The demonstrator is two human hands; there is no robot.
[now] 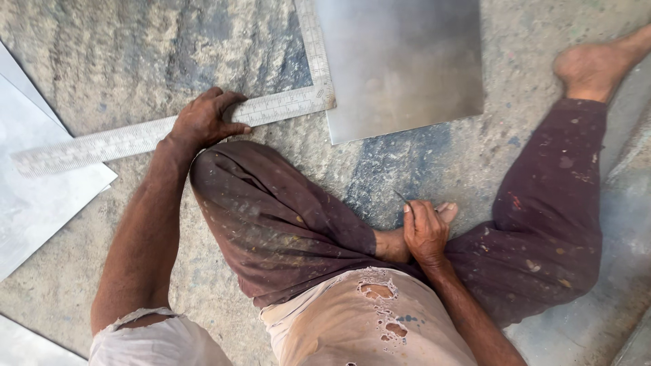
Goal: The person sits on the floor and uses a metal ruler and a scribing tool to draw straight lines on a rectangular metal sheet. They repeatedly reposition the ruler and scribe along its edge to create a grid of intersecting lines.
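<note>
Steel square point(203, 125) lies flat on concrete floor point(122, 54), long arm running left-right, short arm going up along left edge of metal sheet point(400, 61) at top centre; corner of the L sits by sheet's lower-left corner. Left hand point(203, 122) presses down on long arm abt midway, fingers spread over it w/ thumb on near edge – flat press, not wrapped round it. Right hand point(426, 232) rests on person's own bare foot point(407, 240), fingers closed around a thin dark pointed tool point(401, 196), tip sticking up-left past fingertips; can't tell what kind exactly. Person sits on floor, legs in dark maroon paint-flecked trousers point(285, 224), one knee bent in front, other leg stretched to right w/ bare foot at top-right corner. Torn beige shirt point(366, 325) at bottom. More sheet metal point(34, 196) at left edge, under ruler's far end.
</note>
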